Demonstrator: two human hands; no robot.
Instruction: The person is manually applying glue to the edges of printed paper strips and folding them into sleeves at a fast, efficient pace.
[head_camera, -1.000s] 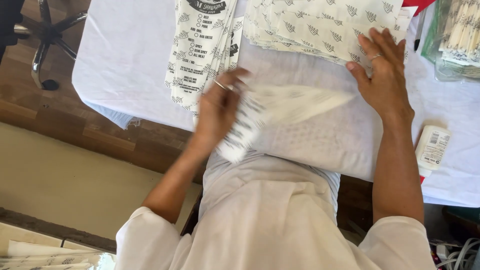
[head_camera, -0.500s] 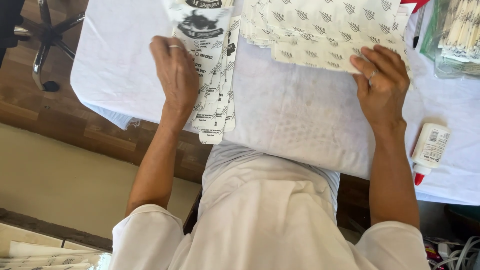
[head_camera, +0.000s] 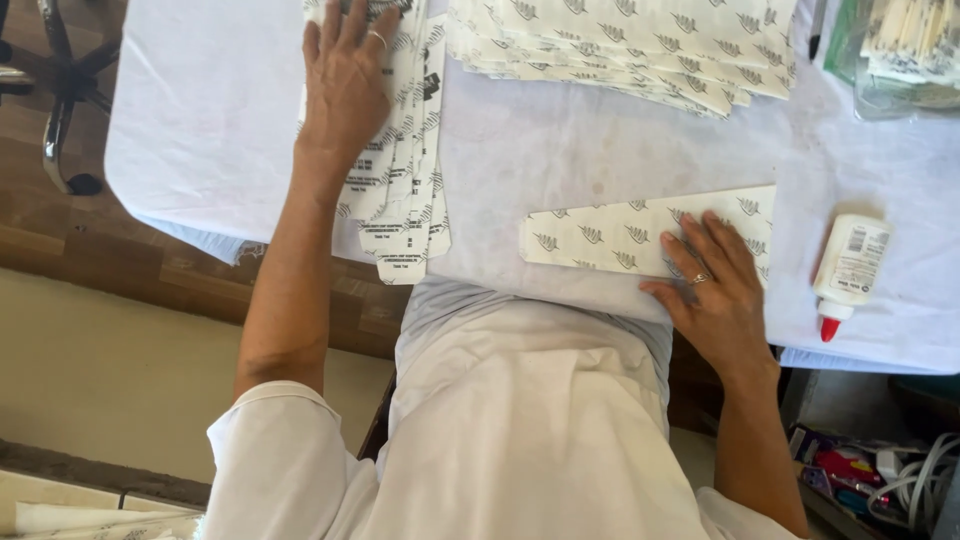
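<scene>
head view: two flat hands, two sets of paper pieces

head camera looks straight down on a table draped in a white cloth (head_camera: 210, 120), with the person's white shirt (head_camera: 520, 420) filling the lower middle. the left hand (head_camera: 345, 85) lies palm down on a stack of narrow printed paper pieces (head_camera: 405, 195) that runs from the top edge down to the near table edge, where its lower ends hang just past the cloth. its fingers are spread a little and laid flat, pressing on the stack rather than gripping it; a ring shows on one finger.

the right hand (head_camera: 715, 290) rests palm down on the right end of a single tapered paper piece (head_camera: 620, 235), cream with small dark leaf marks, lying crosswise near the front of the table. its fingers are slightly apart and flat on the paper, clamped on nothing; a ring shows here too. the piece's narrow end points toward the left, well apart from the stack under the other hand.

at the far side of the table lies a broad fanned pile of leaf-patterned pieces (head_camera: 620, 45). a small white glue bottle with a red tip (head_camera: 850, 270) lies just beside the right hand, on the cloth. a clear bag of pale sticks (head_camera: 905, 50) sits at the top right corner. an office chair base (head_camera: 60, 90) stands on the wooden floor at the left.
</scene>
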